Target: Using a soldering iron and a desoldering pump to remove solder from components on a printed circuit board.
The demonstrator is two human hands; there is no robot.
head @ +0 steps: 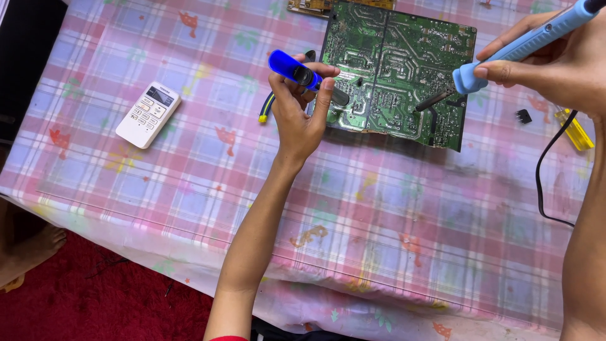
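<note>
A green circuit board (394, 57) lies solder side up near the table's far edge. My left hand (298, 110) grips a blue pump-like tool with a dark tip (297, 71), the tip resting at the board's left edge. My right hand (555, 60) holds a light blue soldering iron (524, 44) by its handle. The iron's metal tip (432, 101) touches the board near its lower right part. A black cord (544, 170) trails from the right hand side down across the table.
A white remote control (148, 114) lies to the left on the pink checked tablecloth (353, 208). A small black part (523, 115) and a yellow object (576, 131) sit at the right. A blue and yellow cable end (266, 108) lies beside my left hand. A bare foot (28, 249) rests on the red floor.
</note>
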